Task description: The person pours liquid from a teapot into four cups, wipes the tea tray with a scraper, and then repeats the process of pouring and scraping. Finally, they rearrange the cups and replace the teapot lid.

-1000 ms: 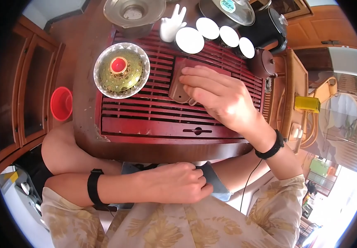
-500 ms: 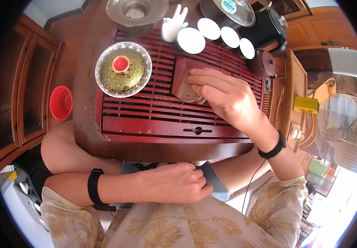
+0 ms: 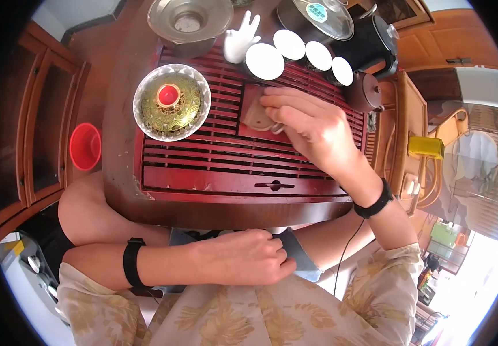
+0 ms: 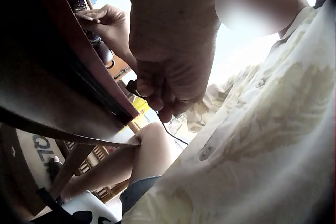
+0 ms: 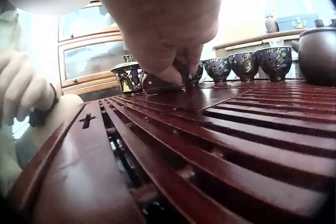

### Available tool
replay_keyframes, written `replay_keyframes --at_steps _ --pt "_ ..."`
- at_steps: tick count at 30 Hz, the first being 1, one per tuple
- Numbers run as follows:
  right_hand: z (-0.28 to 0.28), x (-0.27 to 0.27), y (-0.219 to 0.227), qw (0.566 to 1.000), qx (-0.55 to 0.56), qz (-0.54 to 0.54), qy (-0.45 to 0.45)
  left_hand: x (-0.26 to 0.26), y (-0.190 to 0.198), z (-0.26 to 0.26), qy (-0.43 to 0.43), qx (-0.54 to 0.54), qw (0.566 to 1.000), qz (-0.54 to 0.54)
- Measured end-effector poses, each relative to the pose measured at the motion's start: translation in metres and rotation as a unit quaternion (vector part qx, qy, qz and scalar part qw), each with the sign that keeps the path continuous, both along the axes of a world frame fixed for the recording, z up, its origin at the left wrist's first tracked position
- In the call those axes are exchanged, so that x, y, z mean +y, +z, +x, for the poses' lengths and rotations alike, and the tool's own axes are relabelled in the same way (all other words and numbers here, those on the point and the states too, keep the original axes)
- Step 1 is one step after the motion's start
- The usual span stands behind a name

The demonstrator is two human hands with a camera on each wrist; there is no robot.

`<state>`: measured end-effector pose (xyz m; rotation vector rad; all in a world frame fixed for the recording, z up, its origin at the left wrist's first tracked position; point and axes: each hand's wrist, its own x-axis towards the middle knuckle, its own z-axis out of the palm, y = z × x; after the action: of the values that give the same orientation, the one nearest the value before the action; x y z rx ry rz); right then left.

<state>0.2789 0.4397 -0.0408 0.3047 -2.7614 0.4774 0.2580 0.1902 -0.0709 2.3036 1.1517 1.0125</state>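
My right hand (image 3: pixel 324 130) grips a flat brown piece (image 3: pixel 256 120) with a rounded edge and a small dark hole. It is low over the smooth red panel (image 3: pixel 250 96) set into the slatted tea tray (image 3: pixel 214 185). Fingers and palm hide the rest of the piece, and I cannot tell its kind. In the right wrist view the brown piece (image 5: pixel 157 85) shows under the fingertips, close to the panel. My left hand (image 3: pixel 255 256) rests in the lap, its fingers loosely curled with nothing seen in them. A lidded gaiwan (image 3: pixel 171 118) stands on the tray's left side.
Several white-lined cups (image 3: pixel 264 61) stand in a row along the tray's far side, beside a white hand figurine (image 3: pixel 241 39). A metal bowl (image 3: pixel 190 37) sits behind. Far right are a brown teapot (image 3: pixel 364 92) and black kettle (image 3: pixel 370 43). A red bin (image 3: pixel 85 147) is on the floor.
My right hand has shifted a little to the right across the panel with the brown piece, then slightly away from the body. The left hand has stayed in the lap.
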Motion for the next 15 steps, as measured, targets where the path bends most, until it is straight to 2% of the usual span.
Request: replay_keyframes --at_steps 4,12,15 --pt "0.016 0.015 0.001 1.0 0.005 0.02 -0.018 -0.001 0.002 -0.001 0.004 0.001 1.0 0.002" --pt "-0.012 -0.007 0.002 0.999 0.004 -0.033 0.025 -0.001 -0.001 0.002 0.002 0.006 1.0 0.006" --pt "0.002 0.002 0.003 1.0 -0.006 -0.012 -0.01 -0.002 0.002 0.001 0.002 0.005 1.0 0.004"
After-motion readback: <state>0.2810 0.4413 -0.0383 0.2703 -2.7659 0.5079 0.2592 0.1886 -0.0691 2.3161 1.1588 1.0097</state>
